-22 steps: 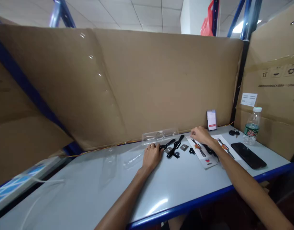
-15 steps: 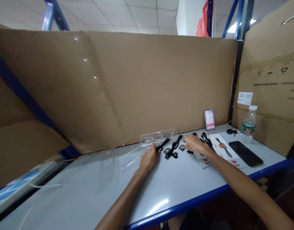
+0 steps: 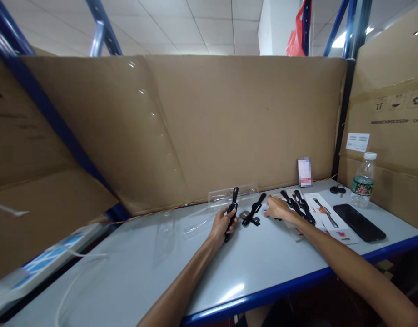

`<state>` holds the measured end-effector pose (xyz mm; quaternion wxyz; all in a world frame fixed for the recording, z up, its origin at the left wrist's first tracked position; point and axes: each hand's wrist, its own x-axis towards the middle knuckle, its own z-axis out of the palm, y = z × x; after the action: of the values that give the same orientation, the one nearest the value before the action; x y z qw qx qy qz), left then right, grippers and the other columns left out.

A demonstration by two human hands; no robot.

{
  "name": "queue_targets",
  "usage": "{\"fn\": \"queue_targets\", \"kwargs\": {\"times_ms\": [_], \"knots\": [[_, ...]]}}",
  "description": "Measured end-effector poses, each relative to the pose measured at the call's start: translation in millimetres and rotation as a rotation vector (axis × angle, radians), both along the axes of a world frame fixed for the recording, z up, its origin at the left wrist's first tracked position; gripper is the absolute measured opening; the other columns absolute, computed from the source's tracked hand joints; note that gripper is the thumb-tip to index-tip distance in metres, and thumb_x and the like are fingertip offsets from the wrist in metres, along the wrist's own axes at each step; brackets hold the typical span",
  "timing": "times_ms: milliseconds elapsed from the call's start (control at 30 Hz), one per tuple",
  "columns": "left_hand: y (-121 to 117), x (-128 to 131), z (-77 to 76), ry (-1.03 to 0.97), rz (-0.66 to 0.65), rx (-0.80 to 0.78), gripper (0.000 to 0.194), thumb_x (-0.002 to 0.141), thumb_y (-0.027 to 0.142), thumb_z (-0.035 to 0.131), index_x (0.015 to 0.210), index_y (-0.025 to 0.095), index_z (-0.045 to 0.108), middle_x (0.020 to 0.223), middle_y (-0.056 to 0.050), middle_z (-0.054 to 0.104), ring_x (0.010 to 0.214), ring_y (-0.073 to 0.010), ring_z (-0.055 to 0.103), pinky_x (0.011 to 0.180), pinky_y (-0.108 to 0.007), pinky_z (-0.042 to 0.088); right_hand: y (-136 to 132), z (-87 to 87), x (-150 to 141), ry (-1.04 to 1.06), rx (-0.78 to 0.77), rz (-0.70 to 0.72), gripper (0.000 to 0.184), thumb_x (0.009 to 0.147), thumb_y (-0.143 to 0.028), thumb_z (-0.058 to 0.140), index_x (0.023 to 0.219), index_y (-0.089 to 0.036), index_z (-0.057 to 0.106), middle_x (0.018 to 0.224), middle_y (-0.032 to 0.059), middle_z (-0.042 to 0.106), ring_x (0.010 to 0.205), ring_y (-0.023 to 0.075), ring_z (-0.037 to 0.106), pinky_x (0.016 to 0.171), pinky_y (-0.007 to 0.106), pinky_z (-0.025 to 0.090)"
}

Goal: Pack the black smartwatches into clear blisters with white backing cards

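My left hand (image 3: 223,223) is closed around a black watch strap (image 3: 233,202) and holds it upright above the grey table (image 3: 181,268). My right hand (image 3: 277,208) rests on the table just right of another black strap (image 3: 253,214), its fingers curled over a small grey piece that I cannot make out. Two more black straps (image 3: 299,205) lie on white printed cards (image 3: 326,218) beside that hand.
Clear plastic trays (image 3: 198,218) lie along the cardboard wall (image 3: 209,122). A black phone (image 3: 359,222), keys (image 3: 336,190) and a water bottle (image 3: 363,180) stand at the right end. A small card (image 3: 305,172) leans on the cardboard. The table's blue edge (image 3: 280,286) runs in front.
My left hand has lifted the black strap off the table and turned it upright. My right hand has moved left from the white cards to the small pieces by the second strap.
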<state>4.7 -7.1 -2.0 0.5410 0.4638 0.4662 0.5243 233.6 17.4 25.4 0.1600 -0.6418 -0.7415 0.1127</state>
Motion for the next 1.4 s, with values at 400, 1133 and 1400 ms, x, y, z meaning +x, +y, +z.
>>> {"fn": "queue_targets", "kwargs": {"times_ms": [400, 1133, 1400], "knots": [[-14.2, 12.0, 5.3, -0.036, -0.125, -0.012, 0.035, 0.082, 0.045, 0.067, 0.098, 0.019, 0.051, 0.053, 0.007, 0.051, 0.034, -0.0045, 0.033, 0.035, -0.015, 0.019, 11.7, -2.7, 5.7, 1.092, -0.328, 0.157, 0.014, 0.071, -0.012, 0.076, 0.083, -0.012, 0.069, 0.06, 0.0002, 0.067, 0.052, 0.0101, 0.06, 0.06, 0.023, 0.054], [-22.9, 22.9, 7.7, 0.062, -0.359, -0.049, 0.042, 0.077, 0.055, 0.07, 0.081, 0.016, 0.053, 0.058, 0.005, 0.05, 0.037, -0.0017, 0.027, 0.035, -0.016, 0.012, -14.1, -9.1, -26.1, 1.334, -0.452, 0.183, 0.005, 0.08, -0.005, 0.064, 0.078, -0.011, 0.064, 0.063, 0.0067, 0.069, 0.058, 0.0152, 0.068, 0.065, 0.027, 0.06], [-18.2, 22.3, 0.6, 0.014, -0.321, -0.024, 0.036, 0.079, 0.048, 0.07, 0.083, 0.017, 0.052, 0.056, 0.004, 0.052, 0.036, -0.0023, 0.027, 0.035, -0.017, 0.011, -10.5, -0.8, -19.4, 1.256, -0.355, 0.167, 0.013, 0.08, -0.008, 0.056, 0.087, -0.012, 0.066, 0.079, 0.009, 0.074, 0.067, 0.0166, 0.071, 0.069, 0.029, 0.059]]}}
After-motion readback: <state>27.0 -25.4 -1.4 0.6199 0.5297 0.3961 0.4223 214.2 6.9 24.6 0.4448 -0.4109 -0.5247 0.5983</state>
